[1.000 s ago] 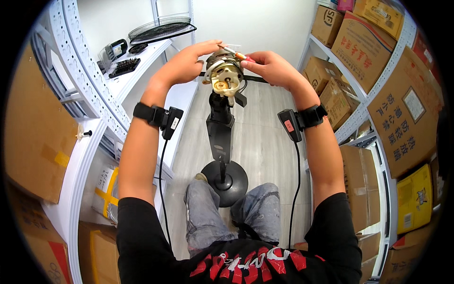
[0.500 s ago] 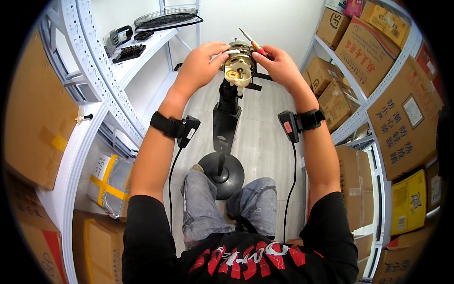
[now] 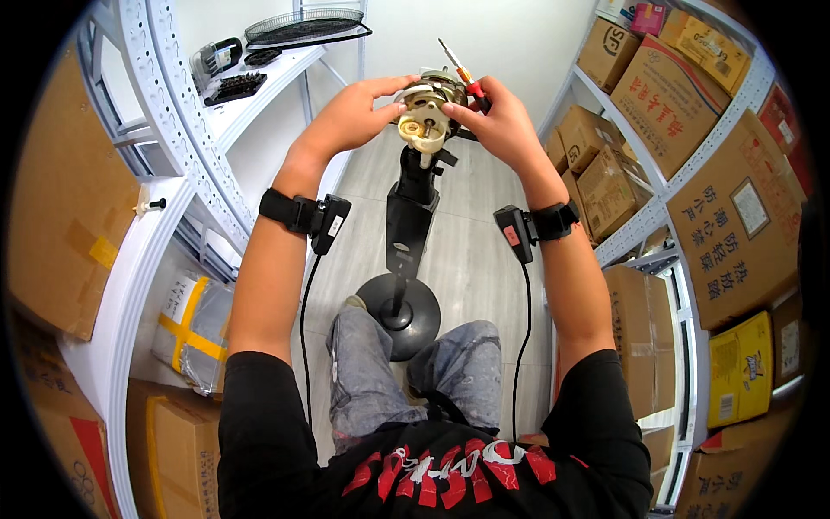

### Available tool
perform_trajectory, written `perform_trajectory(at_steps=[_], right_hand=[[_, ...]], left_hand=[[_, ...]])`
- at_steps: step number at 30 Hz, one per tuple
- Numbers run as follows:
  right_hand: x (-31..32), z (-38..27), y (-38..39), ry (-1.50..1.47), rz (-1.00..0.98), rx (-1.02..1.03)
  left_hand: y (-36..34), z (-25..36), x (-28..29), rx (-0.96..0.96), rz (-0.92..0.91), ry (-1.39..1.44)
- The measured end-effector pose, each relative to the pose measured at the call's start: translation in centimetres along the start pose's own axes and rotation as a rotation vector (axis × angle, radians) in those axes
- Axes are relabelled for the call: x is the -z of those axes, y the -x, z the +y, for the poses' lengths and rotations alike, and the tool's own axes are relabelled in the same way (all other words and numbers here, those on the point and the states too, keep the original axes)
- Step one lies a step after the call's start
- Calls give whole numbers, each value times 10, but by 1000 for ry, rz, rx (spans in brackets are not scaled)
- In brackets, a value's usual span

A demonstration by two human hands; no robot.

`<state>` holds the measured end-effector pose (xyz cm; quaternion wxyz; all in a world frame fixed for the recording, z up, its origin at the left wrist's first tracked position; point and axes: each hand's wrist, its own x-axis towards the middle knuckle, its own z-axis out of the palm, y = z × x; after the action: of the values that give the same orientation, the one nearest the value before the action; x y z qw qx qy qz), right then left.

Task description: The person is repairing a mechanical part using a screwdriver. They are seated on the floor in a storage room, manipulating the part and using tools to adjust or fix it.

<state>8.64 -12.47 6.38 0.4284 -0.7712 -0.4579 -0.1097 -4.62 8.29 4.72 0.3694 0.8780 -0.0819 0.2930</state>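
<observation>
A fan motor assembly (image 3: 424, 128) with a cream housing and metal parts tops a black stand (image 3: 409, 227). My left hand (image 3: 354, 112) grips its upper left, fingers over the top and thumb at the front. My right hand (image 3: 497, 117) holds a screwdriver (image 3: 474, 86) with red handle, metal shaft pointing up and away from the motor; the same hand's thumb rests on the motor housing. The fingertips behind the motor are partly hidden. Black devices with cables (image 3: 333, 221) (image 3: 516, 232) are strapped to both forearms.
White shelving (image 3: 259, 82) on the left holds a round wire fan guard (image 3: 303, 26) and black parts (image 3: 233, 86). Cardboard boxes (image 3: 666, 95) are stacked on both sides. The stand's round base (image 3: 419, 307) is on the floor between my legs.
The screwdriver has swung from lying across the motor top to pointing upward. My left hand's fingers have moved down from the tool onto the motor, and my right thumb has shifted onto the housing.
</observation>
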Motion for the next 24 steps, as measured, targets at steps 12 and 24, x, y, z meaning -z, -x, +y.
perform_trajectory(at_steps=[12,24], right_hand=[[-34,-39,3,263,155,-45],[-6,-11,-1,212,27,-68]], left_hand=[[-25,-31,19,154,-188,341],[-11,-26,-1,52,-91,374]])
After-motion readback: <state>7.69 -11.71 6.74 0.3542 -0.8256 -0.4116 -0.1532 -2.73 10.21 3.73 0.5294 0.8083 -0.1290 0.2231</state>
